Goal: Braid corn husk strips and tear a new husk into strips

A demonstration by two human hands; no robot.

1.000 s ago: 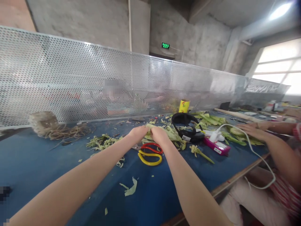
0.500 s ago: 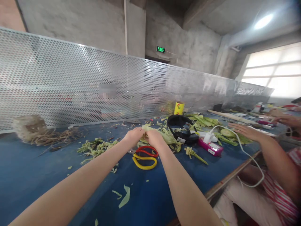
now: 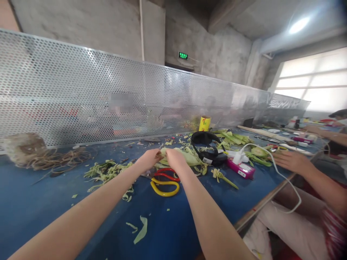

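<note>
Out over the blue table, my left hand [image 3: 150,159] has its fingers curled together, with what they pinch largely hidden. Close beside it, my right hand [image 3: 175,157] is closed on a pale green leaf [image 3: 190,157], which spreads out to the right over plant scraps. Just below both hands lies a pair of scissors [image 3: 166,194] with one red and one yellow handle, its blades partly hidden behind the left hand. Shredded green trimmings [image 3: 108,169] are heaped left of my left wrist. A short trimmed stalk [image 3: 225,178] rests to the right.
A black headband-like device [image 3: 206,139] and a magenta power strip [image 3: 240,169] with a white cable stand right. Behind is a yellow roll [image 3: 204,124] before a perforated metal screen [image 3: 81,94]. Twine [image 3: 65,159] lies left. A co-worker's hand [image 3: 291,161] is at right.
My hands have moved slightly apart, the left one shifting left. The co-worker's hand at right has lowered toward the table. The view has shifted a little.
</note>
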